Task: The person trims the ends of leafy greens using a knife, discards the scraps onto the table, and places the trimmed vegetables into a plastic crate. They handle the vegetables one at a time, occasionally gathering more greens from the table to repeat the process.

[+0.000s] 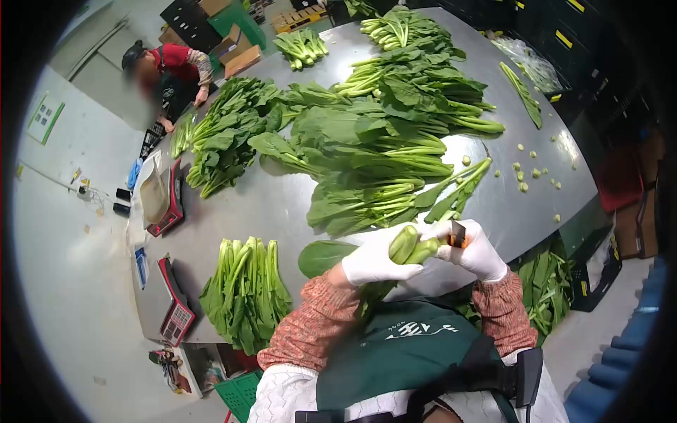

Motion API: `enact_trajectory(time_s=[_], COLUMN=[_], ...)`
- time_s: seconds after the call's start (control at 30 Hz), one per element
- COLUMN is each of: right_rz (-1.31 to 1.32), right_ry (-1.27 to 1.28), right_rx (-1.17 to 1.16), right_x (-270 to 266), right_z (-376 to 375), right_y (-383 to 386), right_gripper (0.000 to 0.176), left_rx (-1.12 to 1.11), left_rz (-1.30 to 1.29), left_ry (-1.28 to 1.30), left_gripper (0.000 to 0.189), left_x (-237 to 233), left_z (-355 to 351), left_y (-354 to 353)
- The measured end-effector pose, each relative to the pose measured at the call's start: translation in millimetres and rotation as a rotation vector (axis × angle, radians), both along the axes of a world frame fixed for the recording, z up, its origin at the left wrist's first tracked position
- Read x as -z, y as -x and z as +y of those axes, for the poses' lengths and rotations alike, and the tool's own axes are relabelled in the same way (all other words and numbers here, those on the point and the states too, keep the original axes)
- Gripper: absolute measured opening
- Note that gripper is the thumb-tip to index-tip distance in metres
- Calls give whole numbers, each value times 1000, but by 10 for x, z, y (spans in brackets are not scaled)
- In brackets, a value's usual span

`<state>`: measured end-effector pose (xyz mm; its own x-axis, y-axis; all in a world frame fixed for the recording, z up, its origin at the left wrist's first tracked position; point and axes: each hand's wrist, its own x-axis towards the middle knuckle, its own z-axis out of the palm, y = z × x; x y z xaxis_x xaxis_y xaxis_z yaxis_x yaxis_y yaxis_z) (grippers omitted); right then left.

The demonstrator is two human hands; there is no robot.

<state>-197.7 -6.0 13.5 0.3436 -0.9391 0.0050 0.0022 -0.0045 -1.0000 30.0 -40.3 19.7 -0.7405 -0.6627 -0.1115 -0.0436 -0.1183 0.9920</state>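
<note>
My left hand (372, 259), in a white glove, is wrapped round a few thick pale-green stalks of leafy greens (404, 243), their cut ends pointing up and away from me. Close beside the stalk ends, my right hand (479, 255), gloved too, is closed on a small knife (458, 233) with a dark blade and some orange on it. A leaf (324, 258) lies on the table left of my left hand. Just beyond both hands, a big heap of leafy greens (374, 141) covers the table, and a loose stalk (462, 190) rests at its near right edge.
The steel table (233, 215) carries a separate bunch of greens (248, 282) at left and two red scales (176, 303). Cut stem pieces (522, 176) are scattered at right. A person in red (176, 67) works at the far left. Greens fill a crate (546, 289) below right.
</note>
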Motion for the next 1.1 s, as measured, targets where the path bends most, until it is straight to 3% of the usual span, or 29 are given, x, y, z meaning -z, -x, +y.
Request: enact_trajectory(time_s=[0.13,0.17,0.3,0.33,0.37,0.4,0.43,0.47,0.5,0.57,0.6,0.63,0.7,0.77,0.83,0.9,0.97,1.0,1.03,1.07,1.1], right_rz=[98,73,6,-49,-163,-238,-294,-256,-220,352,1121,1218,971,910,794,644,514,717,1046,1424,1649], right_ry=[164,123,-17,-49,19,18,-2,-75,-146,-275,354,67,44,344,488,718,684,694,644,496,706], right_rx=[37,102,407,515,483,533,534,550,568,653,639,650,538,167,-138,28,624,791,753,433,-147], right_x=[16,-21,-27,-26,98,214,298,387,510,1024,1564,1128,713,39,-896,-1595,-1689,-1445,-972,-520,-450], right_z=[-20,-8,65,63,26,10,8,8,4,-72,-40,8,-59,-137,-267,-636,-1088,-1408,-1529,-1425,-1093], right_y=[2,16,255,365,623,816,1019,1168,1304,1638,1926,1575,1264,811,522,869,1472,1905,2220,2422,2165], right_gripper=[16,16,13,15,17,17,16,17,19,26,33,36,30,27,25,19,13,13,14,20,13], left_rx=[5,-4,-145,-217,-284,-246,-336,-406,-494,-565,-744,-859,-980,-1051,-1058,-1081,-1104,-1138,-1180,-1201,-1227], left_rz=[52,45,-129,67,269,278,477,645,569,692,548,417,274,177,141,69,118,104,93,108,121], left_ry=[-47,-100,80,5,-67,24,-48,-128,-34,66,112,158,131,102,98,131,170,181,190,186,180], left_gripper=[50,48,33,31,30,24,22,22,25,29,30,30,26,24,23,23,21,21,20,19,19], left_x=[-79,-97,-128,-202,-277,-356,-392,-527,-572,-601,-679,-688,-724,-731,-726,-800,-833,-844,-837,-775,-716], left_z=[9,3,-75,-55,-36,-103,-86,-38,-15,55,169,259,345,367,350,397,513,595,690,776,839], left_y=[7,7,-123,-177,-247,-403,-518,-654,-871,-1158,-1236,-1347,-1458,-1502,-1490,-1441,-1469,-1516,-1597,-1724,-1844])
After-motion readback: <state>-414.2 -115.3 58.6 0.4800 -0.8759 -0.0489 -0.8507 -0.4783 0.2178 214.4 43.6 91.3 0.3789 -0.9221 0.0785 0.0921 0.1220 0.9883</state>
